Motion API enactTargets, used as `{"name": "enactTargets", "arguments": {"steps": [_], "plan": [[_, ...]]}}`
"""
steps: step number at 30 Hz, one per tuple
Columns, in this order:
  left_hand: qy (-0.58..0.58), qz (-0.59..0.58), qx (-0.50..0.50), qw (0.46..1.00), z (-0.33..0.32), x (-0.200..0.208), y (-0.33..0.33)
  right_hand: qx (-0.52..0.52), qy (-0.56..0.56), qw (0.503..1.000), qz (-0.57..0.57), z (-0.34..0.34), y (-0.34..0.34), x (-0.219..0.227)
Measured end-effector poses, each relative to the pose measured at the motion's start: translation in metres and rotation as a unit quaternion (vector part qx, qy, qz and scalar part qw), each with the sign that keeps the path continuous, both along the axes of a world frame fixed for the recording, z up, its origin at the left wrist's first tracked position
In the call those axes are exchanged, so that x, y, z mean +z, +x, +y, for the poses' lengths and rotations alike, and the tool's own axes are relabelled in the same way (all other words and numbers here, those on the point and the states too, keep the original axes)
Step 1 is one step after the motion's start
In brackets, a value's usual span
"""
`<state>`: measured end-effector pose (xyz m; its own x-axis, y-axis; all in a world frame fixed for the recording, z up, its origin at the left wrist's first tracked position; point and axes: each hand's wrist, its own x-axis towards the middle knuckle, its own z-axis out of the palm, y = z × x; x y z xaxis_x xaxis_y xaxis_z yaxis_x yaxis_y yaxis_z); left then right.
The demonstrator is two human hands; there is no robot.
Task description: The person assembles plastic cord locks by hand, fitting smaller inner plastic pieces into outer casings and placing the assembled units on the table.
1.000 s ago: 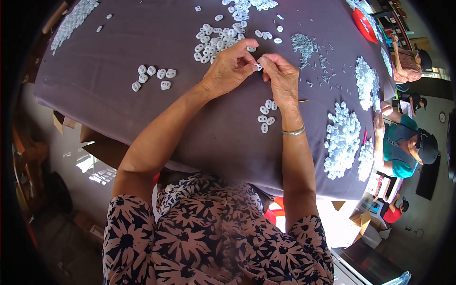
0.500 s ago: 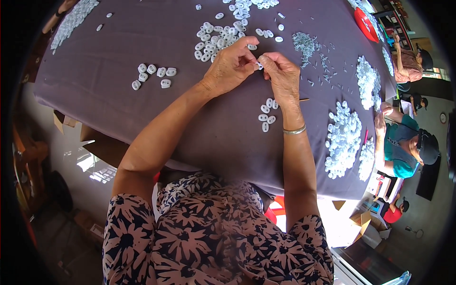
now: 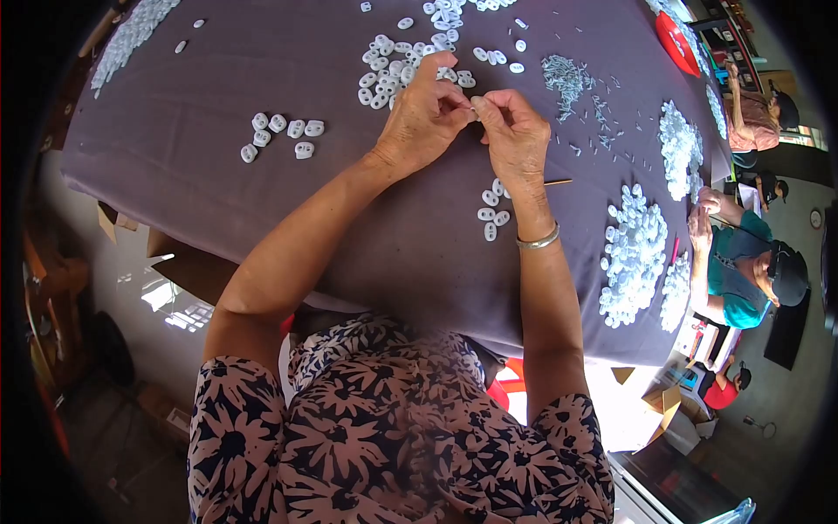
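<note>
My left hand (image 3: 426, 112) and my right hand (image 3: 515, 127) meet fingertip to fingertip above the table, both pinched. Between them they grip a small white two-hole plastic piece, now almost wholly covered by the fingers. Just beyond my left hand spreads a loose pile of similar white two-hole pieces (image 3: 381, 80). A few more pieces (image 3: 490, 216) lie near my right wrist, partly hidden by it. Beside that wrist a thin brown stick (image 3: 559, 182) shows; whether it is held or lying there I cannot tell.
Dark cloth covers the table (image 3: 393, 253). Several white pieces (image 3: 304, 150) lie at left. Small grey metal bits (image 3: 566, 80) are scattered right of my hands. White heaps (image 3: 633, 253) line the right side, near a red bowl (image 3: 676, 44). Another person (image 3: 742, 262) works at the right edge.
The white piece showed between my fingertips before; now the fingers cover it. My left index finger has drawn back slightly leftward. The other person's hand at upper left has left the view.
</note>
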<state>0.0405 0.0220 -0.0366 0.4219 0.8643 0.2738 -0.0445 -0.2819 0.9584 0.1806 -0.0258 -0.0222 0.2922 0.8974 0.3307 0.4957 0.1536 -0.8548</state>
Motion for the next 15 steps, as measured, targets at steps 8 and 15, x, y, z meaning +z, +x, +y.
{"name": "enactTargets", "arguments": {"steps": [8, 15], "plan": [[-0.005, -0.003, 0.029, 1.0, -0.002, 0.0, 0.001, -0.031, -0.053, 0.998, 0.033, -0.004, -0.013, 0.013], [-0.002, 0.011, 0.008, 1.0, 0.002, 0.003, -0.002, -0.01, -0.038, 0.999, -0.019, 0.0, -0.003, 0.008]]}}
